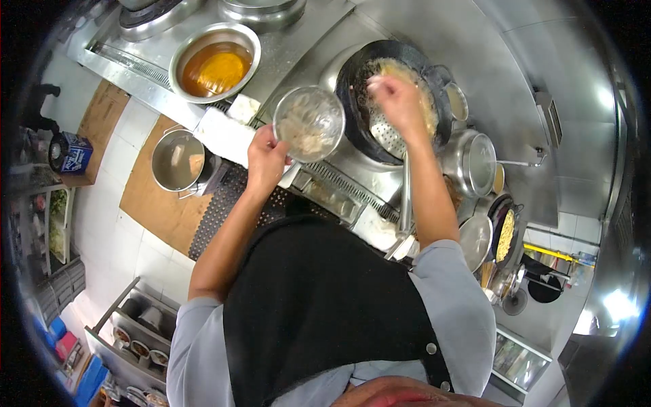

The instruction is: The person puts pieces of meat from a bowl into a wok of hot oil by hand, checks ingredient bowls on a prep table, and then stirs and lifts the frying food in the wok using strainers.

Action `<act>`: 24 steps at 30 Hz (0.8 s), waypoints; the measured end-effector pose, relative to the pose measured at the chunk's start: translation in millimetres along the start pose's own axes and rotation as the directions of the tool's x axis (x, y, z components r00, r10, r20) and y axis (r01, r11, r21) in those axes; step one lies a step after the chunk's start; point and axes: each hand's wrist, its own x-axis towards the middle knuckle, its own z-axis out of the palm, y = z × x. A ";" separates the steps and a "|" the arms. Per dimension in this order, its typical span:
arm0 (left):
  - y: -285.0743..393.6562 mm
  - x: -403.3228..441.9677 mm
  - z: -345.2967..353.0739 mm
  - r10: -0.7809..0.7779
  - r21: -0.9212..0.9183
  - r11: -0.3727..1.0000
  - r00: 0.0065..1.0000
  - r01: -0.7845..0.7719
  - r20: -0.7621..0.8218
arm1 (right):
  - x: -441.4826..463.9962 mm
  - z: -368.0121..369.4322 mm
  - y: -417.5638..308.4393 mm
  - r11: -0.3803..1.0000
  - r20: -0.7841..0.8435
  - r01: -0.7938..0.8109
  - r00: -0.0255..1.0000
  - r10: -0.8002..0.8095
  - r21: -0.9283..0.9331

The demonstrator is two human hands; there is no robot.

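My left hand [266, 154] grips a clear bowl [325, 102] by its near left rim, thumb at the edge. Pale, wet-looking pieces of food [305, 139] lie in the bowl, their kind hard to make out. Over the large black wok [352, 115] is my right hand [399, 102], its fingers bent together and slightly blurred; whatever they hold is hidden. Bubbling, light brown liquid [428, 112] fills part of the wok. Below my right hand, a perforated skimmer [386, 137] rests in the wok, its metal handle [406, 193] reaching toward me.
A steel basin of amber liquid [215, 68] stands on the counter, upper left. On the left, a steel pot [178, 161] contains pale blocks. Lidded pots [480, 163] and a pan of yellow food [504, 236] stand on the right. White cloth [230, 136] lies along the counter edge.
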 end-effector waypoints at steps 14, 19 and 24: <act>8.1 -23.9 -0.6 0.003 0.176 0.984 0.991 -0.027 0.137 | -107.0 49.6 -35.0 0.960 0.080 0.179 0.983 -0.165 -0.214; -19.0 -14.4 -13.4 -0.172 0.117 0.979 0.984 0.166 0.049 | -47.3 -21.0 -6.7 0.946 -0.009 -0.174 0.983 0.183 0.273; -17.9 -15.5 -10.7 -0.269 0.012 0.963 0.963 0.269 -0.012 | 38.4 -5.1 104.3 0.994 0.037 -0.106 0.994 0.107 -0.034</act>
